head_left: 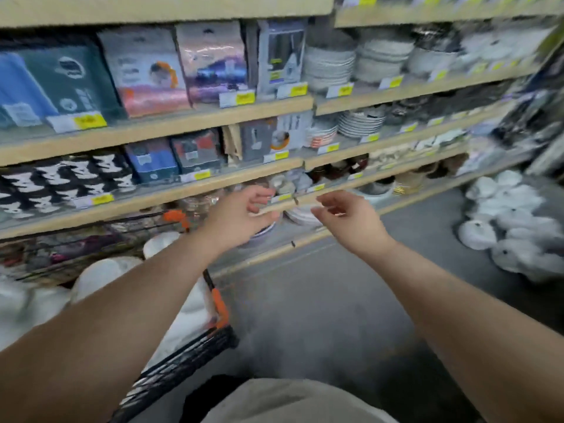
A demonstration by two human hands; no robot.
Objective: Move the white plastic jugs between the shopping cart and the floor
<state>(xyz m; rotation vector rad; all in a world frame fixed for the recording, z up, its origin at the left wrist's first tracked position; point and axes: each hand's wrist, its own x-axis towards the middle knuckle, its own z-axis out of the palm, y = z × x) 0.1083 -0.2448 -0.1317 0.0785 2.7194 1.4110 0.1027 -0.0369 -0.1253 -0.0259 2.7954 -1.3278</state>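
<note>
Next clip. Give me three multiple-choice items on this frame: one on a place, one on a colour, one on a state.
1. Where is the heap of white jugs outside the shopping cart?
A on a shelf
B on the floor at the right
C in the person's arms

2. What colour is the cart's corner trim?
A green
B blue
C orange

3. What are the left hand and right hand doing?
A reaching out, holding nothing
B each carrying a jug
C pushing the cart

Answers: 1 B, it lies on grey floor; 2 C, orange against black wire; 3 A, both hover empty, fingers loose.
</note>
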